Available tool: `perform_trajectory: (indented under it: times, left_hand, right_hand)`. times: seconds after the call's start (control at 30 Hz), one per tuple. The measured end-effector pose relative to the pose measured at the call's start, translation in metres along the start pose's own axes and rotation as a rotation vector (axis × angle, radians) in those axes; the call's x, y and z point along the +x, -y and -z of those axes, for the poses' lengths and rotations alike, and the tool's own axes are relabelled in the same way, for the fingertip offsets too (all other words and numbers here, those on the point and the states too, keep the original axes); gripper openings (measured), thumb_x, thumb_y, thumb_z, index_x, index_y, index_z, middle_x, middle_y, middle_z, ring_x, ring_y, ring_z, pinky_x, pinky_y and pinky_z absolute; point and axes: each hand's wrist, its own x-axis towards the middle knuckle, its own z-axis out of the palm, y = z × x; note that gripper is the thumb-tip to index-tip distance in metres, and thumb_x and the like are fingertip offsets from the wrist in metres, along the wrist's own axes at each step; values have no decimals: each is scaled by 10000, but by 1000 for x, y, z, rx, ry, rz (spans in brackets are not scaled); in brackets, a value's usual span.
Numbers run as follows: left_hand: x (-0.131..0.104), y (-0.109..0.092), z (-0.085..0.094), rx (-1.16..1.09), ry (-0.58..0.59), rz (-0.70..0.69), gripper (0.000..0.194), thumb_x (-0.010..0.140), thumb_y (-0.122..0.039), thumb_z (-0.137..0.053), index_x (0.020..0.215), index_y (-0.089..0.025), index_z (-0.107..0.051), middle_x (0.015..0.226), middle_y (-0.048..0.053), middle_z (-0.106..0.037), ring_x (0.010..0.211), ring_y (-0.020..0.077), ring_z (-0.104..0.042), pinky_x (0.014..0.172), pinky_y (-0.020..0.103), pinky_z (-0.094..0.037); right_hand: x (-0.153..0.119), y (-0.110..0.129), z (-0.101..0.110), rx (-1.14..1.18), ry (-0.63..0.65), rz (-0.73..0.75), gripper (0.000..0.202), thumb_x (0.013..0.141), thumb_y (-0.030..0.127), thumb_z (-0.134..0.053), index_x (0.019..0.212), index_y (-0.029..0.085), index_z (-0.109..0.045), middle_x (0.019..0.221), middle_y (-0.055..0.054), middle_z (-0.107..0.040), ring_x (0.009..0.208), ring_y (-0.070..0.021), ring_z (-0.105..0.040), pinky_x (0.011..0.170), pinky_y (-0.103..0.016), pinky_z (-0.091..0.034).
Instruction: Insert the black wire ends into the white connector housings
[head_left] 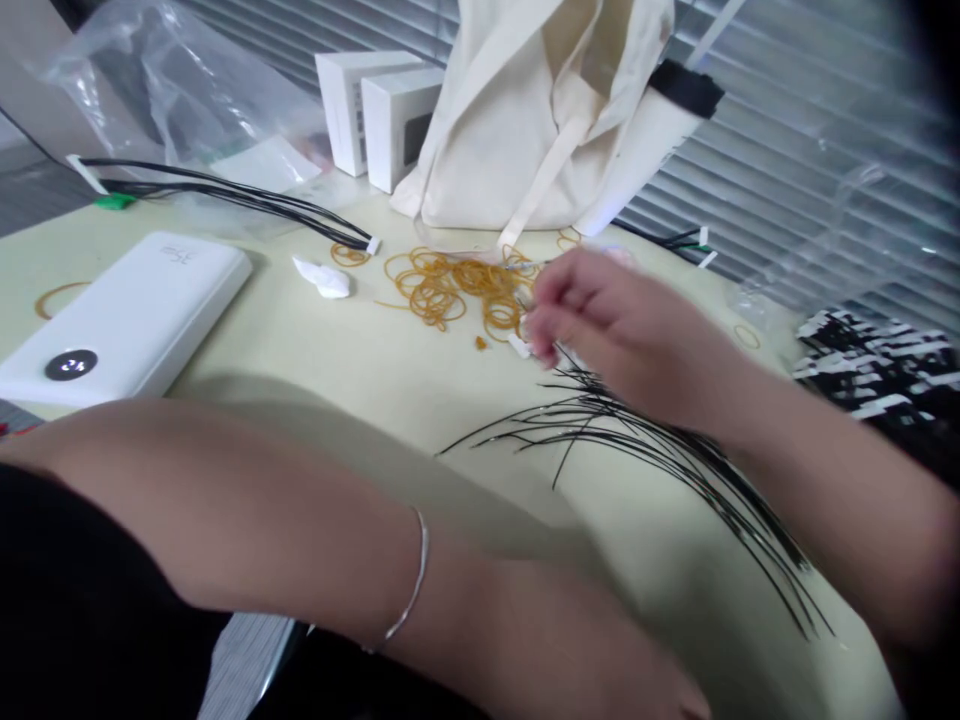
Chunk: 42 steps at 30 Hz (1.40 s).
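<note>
My right hand (600, 325) reaches in from the right, thumb and fingers curled into a pinch. Motion blur hides what they grip, if anything. A small white connector piece (519, 346) shows right at the fingertips. Beside them lies a tangled heap of amber rubber bands (472, 280). Below the hand, a loose fan of thin black wires (645, 440) spreads over the table. My left arm, wearing a silver bracelet (415, 580), crosses the foreground, and my left hand (600, 650) runs down to the lower edge with its fingers hidden.
A white power bank (142, 310) lies on the pale table (360, 400) at left. Behind it is a black wire harness (247, 190). Crumpled tissue (322, 278), white boxes (397, 120), a canvas bag (510, 150) and a white tumbler (645, 150) stand farther back. Bundled wires (877, 370) are at right.
</note>
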Motion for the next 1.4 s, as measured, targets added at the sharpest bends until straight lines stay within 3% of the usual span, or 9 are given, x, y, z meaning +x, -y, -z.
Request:
perform_trajectory:
  times: [0.03,0.07,0.17,0.23,0.3,0.43,0.73,1.2,1.4]
  left_hand:
    - [-3,-5,4,-79,20,-88,123,731,-212,-647,620,-212,-596,779,-6,-688,769,152,-652,636,210,-479]
    - [-5,-9,8,-166,-55,-67,136,791,-219,-592,657,-195,-581,778,22,-677,767,161,-645,676,229,-487]
    - [-1,-12,20,-525,-272,202,44,823,-198,-556,788,-172,-568,656,8,-600,597,123,-609,625,237,-498]
    - [6,-12,28,-727,-380,353,87,781,-146,-603,850,-164,-555,616,-27,-566,551,97,-603,603,219,-502]
    - [11,-11,34,-824,-455,418,144,753,-103,-630,846,-150,-531,625,-33,-571,575,100,-626,615,222,-517]
    - [16,-12,42,-795,-510,503,132,753,-121,-658,791,-119,-531,673,-18,-592,618,104,-649,657,231,-541]
    - [17,-15,45,-722,-570,550,168,762,-208,-691,824,-133,-553,727,-23,-623,666,86,-652,669,202,-546]
    - [16,-15,44,-791,-595,512,170,764,-189,-689,886,-156,-576,731,-30,-605,665,89,-639,652,207,-542]
    - [17,-16,44,-777,-601,509,147,745,-186,-707,833,-149,-595,734,-34,-607,658,86,-639,649,207,-547]
  right_hand:
    - [-7,6,14,42,-105,-7,94,879,279,-465,855,196,-501,684,32,-558,599,-53,-507,548,-189,-383]
    - [-17,10,26,69,-188,-15,90,874,286,-485,867,206,-526,679,31,-554,600,-56,-513,551,-194,-396]
    - [-59,9,46,73,-319,-94,77,860,285,-519,850,250,-588,700,22,-570,633,-72,-544,572,-212,-422]
    - [-92,-3,41,48,-310,-182,84,848,282,-540,806,255,-607,711,24,-598,635,-66,-558,567,-195,-432]
    - [-122,-19,27,39,-296,-257,78,836,285,-557,814,247,-621,753,25,-632,660,-54,-573,582,-166,-447]
    - [-153,-43,0,-9,-272,-301,65,821,229,-558,815,215,-622,773,31,-631,675,-37,-557,607,-144,-434]
    - [-160,-44,7,46,-331,-328,116,693,109,-549,593,166,-563,572,57,-530,535,-16,-452,503,-145,-347]
    - [-161,-50,5,-148,-375,-122,122,734,131,-518,650,188,-587,635,24,-568,633,-64,-487,605,-196,-388]
    - [-160,-46,8,-4,-293,-377,119,726,164,-529,616,172,-575,619,35,-558,572,-43,-468,538,-180,-358]
